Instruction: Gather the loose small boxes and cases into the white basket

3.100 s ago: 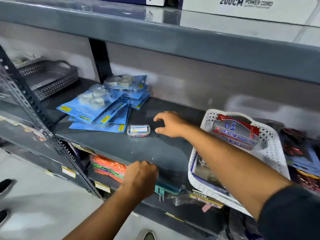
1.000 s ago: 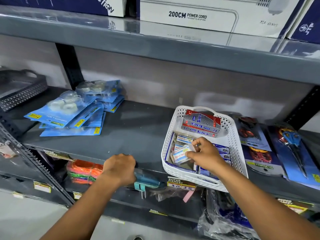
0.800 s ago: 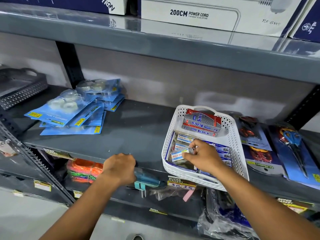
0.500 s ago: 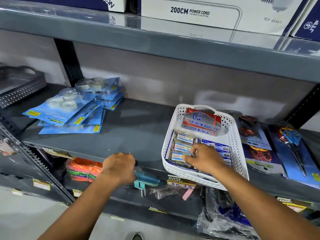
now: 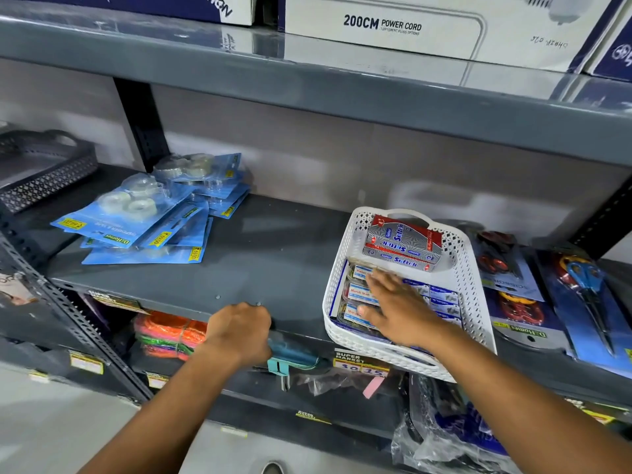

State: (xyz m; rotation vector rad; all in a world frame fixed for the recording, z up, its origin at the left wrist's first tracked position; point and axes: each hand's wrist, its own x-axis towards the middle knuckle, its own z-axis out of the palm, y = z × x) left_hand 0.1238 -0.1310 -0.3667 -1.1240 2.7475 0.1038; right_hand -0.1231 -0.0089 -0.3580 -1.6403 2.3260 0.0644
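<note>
The white basket [image 5: 475, 285] stands on the grey shelf [image 5: 266, 261], right of centre. Inside, silver and red Softek boxes [image 5: 402, 248] lie at the back. Small clear cases with blue labels [image 5: 357, 292] sit in a row at the left, with blue staple boxes [image 5: 441, 299] beside them. My right hand [image 5: 396, 309] hovers flat over the cases, fingers spread, holding nothing. My left hand [image 5: 239, 331] is closed around the shelf's front edge.
Blue tape packs [image 5: 143, 220] are piled at the shelf's left. A dark perforated tray [image 5: 44, 172] sits further left. Carded scissors [image 5: 581, 282] lie right of the basket. Above is another shelf with a power cord box [image 5: 410, 25]. The shelf below holds orange bundles [image 5: 167, 333].
My right hand carried a small clear case from the shelf's middle into the basket, set it among the others, let go and now has its fingers spread. My left hand stayed on the shelf edge.
</note>
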